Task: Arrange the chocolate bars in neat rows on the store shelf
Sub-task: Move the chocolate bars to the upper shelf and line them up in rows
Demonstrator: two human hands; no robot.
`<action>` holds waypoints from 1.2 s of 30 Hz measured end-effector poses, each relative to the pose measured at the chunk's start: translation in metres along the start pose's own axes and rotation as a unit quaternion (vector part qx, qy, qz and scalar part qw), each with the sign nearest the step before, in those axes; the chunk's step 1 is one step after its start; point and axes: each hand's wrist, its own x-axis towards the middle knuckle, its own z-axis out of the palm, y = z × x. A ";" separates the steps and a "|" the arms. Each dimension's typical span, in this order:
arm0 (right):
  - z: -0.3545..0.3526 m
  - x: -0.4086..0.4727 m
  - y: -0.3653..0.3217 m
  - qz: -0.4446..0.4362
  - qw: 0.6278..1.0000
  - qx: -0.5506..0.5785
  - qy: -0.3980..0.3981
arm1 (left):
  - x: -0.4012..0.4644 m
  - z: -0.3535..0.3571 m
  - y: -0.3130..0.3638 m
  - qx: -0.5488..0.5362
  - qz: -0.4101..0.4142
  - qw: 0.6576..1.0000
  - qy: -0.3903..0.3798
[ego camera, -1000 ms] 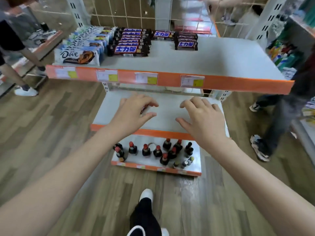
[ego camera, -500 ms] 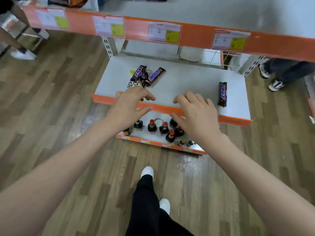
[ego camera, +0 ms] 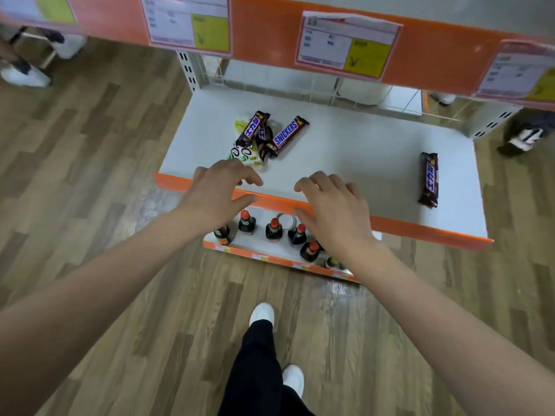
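A loose heap of Snickers bars (ego camera: 276,136) lies on the white middle shelf (ego camera: 354,151), partly on top of a white and green packet (ego camera: 244,154). One more Snickers bar (ego camera: 429,178) lies alone near the shelf's right front. My left hand (ego camera: 220,192) hovers over the shelf's orange front edge, just short of the heap, fingers relaxed and holding nothing. Beside it, my right hand (ego camera: 333,211) is also spread over the front edge and holds nothing.
The upper shelf's orange lip with price tags (ego camera: 345,43) overhangs the top of the view. Several small dark bottles (ego camera: 273,229) stand on the bottom shelf. My legs and white shoes (ego camera: 262,313) are below. Other people's feet (ego camera: 524,139) stand on the wooden floor at both sides.
My view has dropped from the upper shelf to the middle shelf and moved closer. Both hands have moved forward to its front edge, the left nearing the heap.
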 end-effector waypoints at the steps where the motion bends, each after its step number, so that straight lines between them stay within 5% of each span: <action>1: 0.008 0.005 0.001 0.000 1.000 -0.004 -0.002 | 0.005 0.004 -0.007 -0.004 -0.004 1.000 -0.001; 15: 0.093 0.081 0.009 -0.027 0.995 0.009 -0.096 | 0.076 0.052 -0.079 -0.018 -0.058 0.998 -0.007; 36: 0.170 0.150 0.045 -0.018 0.996 0.010 -0.082 | 0.155 0.090 -0.093 0.062 -0.155 0.977 0.131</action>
